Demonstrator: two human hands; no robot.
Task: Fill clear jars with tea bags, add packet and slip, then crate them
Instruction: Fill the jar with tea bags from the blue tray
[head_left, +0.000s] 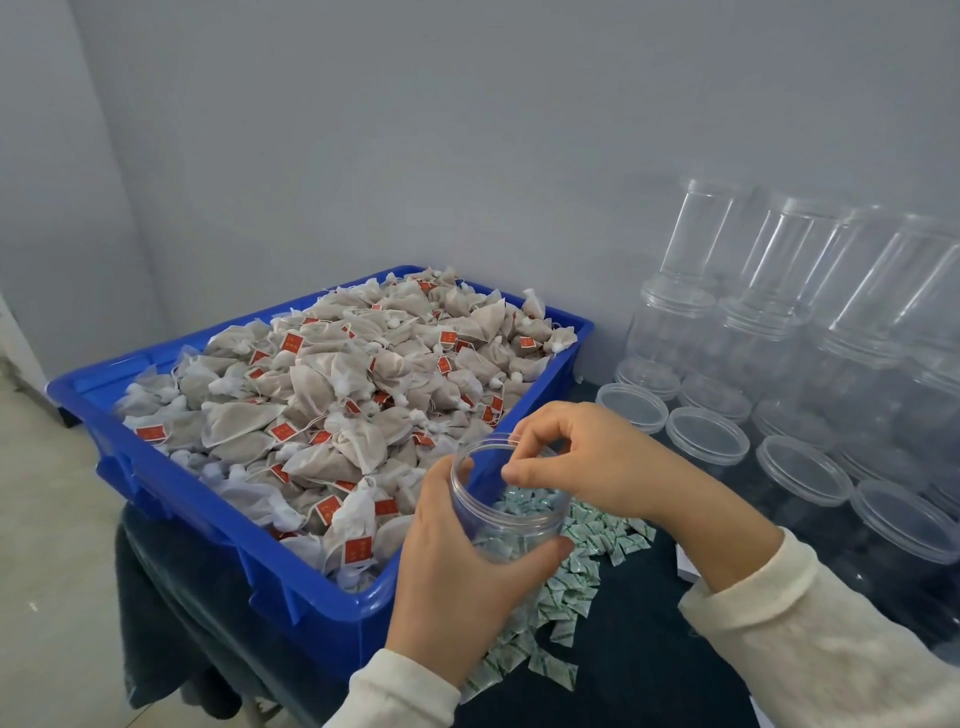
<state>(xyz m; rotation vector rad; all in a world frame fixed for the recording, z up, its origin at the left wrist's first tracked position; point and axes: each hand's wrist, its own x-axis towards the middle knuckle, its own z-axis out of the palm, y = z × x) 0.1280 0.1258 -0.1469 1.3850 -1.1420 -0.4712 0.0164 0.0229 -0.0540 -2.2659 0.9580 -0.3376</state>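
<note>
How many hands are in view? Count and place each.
2. The left hand grips the clear jar by its side; the right hand, fingers curled, is at its rim.

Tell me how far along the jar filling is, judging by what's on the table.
Done: nothing visible; no filled jar or crate shows. In hand: the left hand grips an open clear jar that looks empty, while the right hand has its fingers curled at the rim. Left: the blue bin is heaped with tea bags, packets lie loose, and the stacked empty jars wait.
</note>
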